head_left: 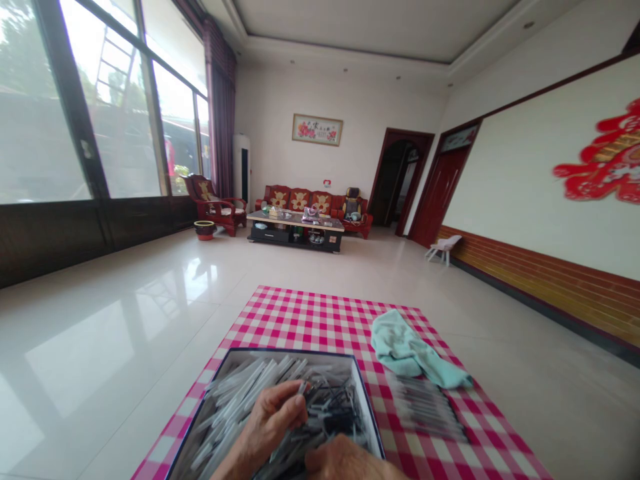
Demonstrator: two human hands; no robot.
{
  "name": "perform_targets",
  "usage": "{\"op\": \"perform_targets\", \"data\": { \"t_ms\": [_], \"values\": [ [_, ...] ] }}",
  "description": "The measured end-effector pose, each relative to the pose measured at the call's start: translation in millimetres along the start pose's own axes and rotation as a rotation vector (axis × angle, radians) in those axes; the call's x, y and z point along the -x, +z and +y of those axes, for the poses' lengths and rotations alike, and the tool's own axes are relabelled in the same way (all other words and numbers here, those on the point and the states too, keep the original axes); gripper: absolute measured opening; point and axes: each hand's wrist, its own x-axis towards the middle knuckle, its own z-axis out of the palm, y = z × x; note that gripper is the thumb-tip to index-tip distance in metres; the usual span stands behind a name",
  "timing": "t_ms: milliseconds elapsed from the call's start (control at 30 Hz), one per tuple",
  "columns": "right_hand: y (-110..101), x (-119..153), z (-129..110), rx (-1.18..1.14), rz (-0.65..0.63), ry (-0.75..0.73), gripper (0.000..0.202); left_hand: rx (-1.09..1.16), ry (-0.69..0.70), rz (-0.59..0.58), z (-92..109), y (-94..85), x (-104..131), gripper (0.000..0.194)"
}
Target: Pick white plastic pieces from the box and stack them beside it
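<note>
Pinching a small piece (303, 388) between thumb and fingers: left hand (273, 419), above clear tubes (250, 387) heaped in the box (368, 408). Right hand (350, 460) low at box's near side; cannot tell its hold. Slender sticks (427, 408), blurred, lie beside teal cloth (400, 345).

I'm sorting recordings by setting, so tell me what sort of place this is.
Most likely a home's living room: a long wooden sofa behind a low coffee table, with a framed flower picture on the wall.
</note>
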Motion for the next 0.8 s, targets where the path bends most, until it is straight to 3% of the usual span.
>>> {"op": "perform_targets", "data": {
  "t_ms": [100, 267, 367, 433, 600, 800],
  "values": [
    [-19.8, -7.7, -13.7, -0.197, 0.0, -0.006, 0.011, 0.03, 0.016, 0.0, -3.4, 0.3, -0.1, 0.044],
    [-28.6, -17.5, -18.6, -0.667, 0.381, 0.258, 0.017, 0.081, -0.02, -0.007, -6.1, 2.0, 0.3, 0.043],
    [-20.5, -22.1, -12.2, -0.856, 0.603, 0.275, 0.031, 0.078, -0.053, -0.019, -5.4, 1.9, 0.9, 0.045],
    [-15.4, -24.5, -9.3, -0.929, 0.686, 0.296, 0.034, 0.067, -0.062, -0.028, -5.0, 1.4, 1.3, 0.045],
    [-9.6, -26.9, -6.9, -0.985, 0.73, 0.361, 0.037, 0.088, -0.073, -0.065, -11.2, 1.1, 1.5, 0.042],
    [-11.3, -30.7, -12.7, -0.835, 0.743, 0.367, 0.041, 0.152, -0.073, -0.058, -21.4, 2.8, 0.8, 0.046]
  ]
}}
